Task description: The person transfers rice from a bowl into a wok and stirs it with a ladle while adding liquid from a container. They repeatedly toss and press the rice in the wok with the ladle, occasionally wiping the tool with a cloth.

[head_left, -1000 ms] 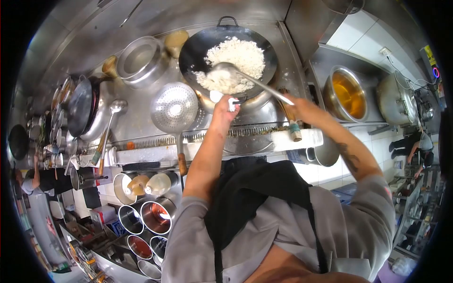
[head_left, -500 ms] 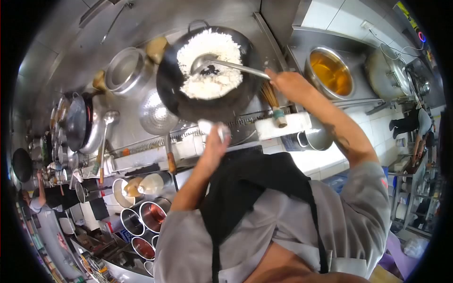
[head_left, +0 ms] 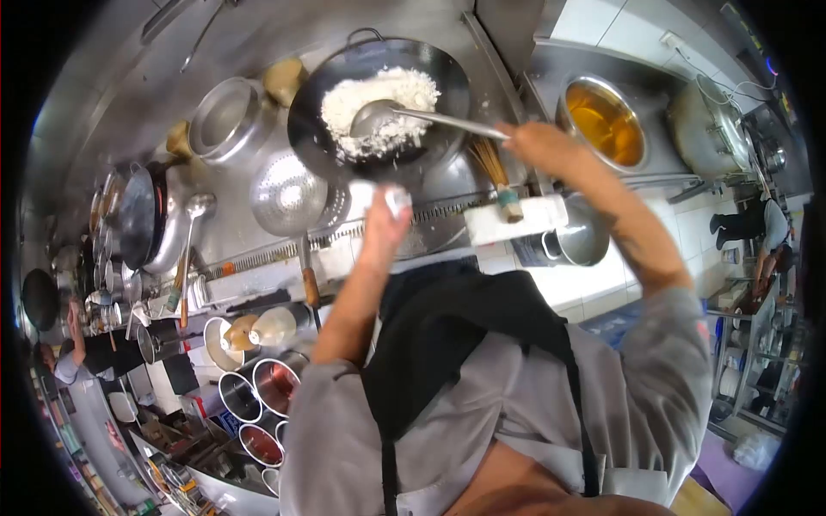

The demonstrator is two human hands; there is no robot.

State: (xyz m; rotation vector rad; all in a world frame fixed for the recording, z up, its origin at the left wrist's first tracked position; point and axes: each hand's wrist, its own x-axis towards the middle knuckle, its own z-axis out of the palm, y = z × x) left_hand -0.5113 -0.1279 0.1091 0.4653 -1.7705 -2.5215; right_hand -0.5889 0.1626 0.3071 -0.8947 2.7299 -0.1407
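A dark wok [head_left: 306, 129] stands on the steel stove with white rice [head_left: 379, 89] heaped in it. My right hand [head_left: 545, 148] is closed round the handle end of a metal ladle [head_left: 372, 119], whose bowl rests in the rice. At the wok's near rim, my left hand [head_left: 385, 222] is closed on a white cloth [head_left: 397, 200]; how the cloth meets the rim is hard to make out. Beside the wok on the left lies a perforated skimmer [head_left: 288, 196] with a wooden handle.
To the right are a bamboo brush [head_left: 497, 182] on a white ledge and a steel pot of amber liquid [head_left: 602, 125]. Steel bowls [head_left: 225, 120] and another ladle [head_left: 201, 206] lie left. Several containers [head_left: 258, 443] stand lower left. Other people work at both far sides.
The wok has tilted and the rice has drawn into a smaller heap away from the near rim. My left hand has moved up with the cloth; my right hand has shifted slightly right.
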